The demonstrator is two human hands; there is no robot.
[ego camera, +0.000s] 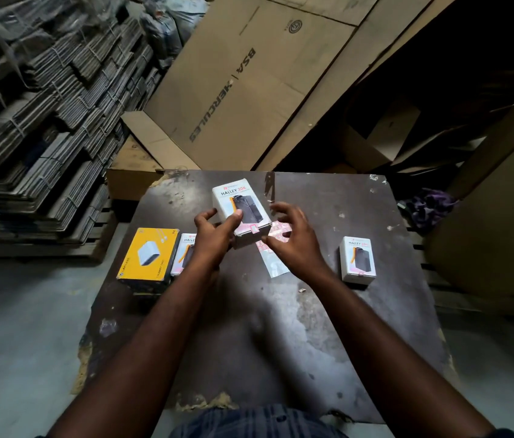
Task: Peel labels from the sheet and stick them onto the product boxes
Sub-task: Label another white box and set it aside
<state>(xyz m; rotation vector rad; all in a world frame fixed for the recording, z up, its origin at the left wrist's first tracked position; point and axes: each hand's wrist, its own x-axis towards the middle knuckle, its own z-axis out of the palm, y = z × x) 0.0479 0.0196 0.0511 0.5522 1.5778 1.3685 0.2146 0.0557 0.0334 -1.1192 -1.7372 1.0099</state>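
The head view looks down on a dark, worn desk [281, 327] with chipped edges. The left hand [214, 232] grips a white product box [239, 210] printed "HALLEY 20K", thumb on the printed face and fingers curled round its left side, holding it tilted above the middle of the desk. A small pink label [252, 229] sits on the near edge of this box.

The right hand [293, 238] hovers just beside the box's right side, fingers spread and bent, with nothing visible in them. Whether a label clings to a fingertip cannot be told. Under this hand the label sheet [276, 267] lies flat on the desk, a pale strip with pink printed labels, partly hidden by the hand and the held box.

On the left of the desk lies a yellow box [148, 257]. Just beside it is a second white box [184, 254], mostly hidden behind the left wrist. A third white box [358, 259] rests well apart on the right side of the desk, with a pink mark near its lower edge.

Beyond the desk, large flattened cardboard sheets [233, 90] marked "BSA HERCULES" lean back. Stacks of tied, flattened cartons [44, 121] fill the left. A purple cloth [429, 207] lies off the right edge of the desk. Striped clothing [249, 422] shows at the bottom.
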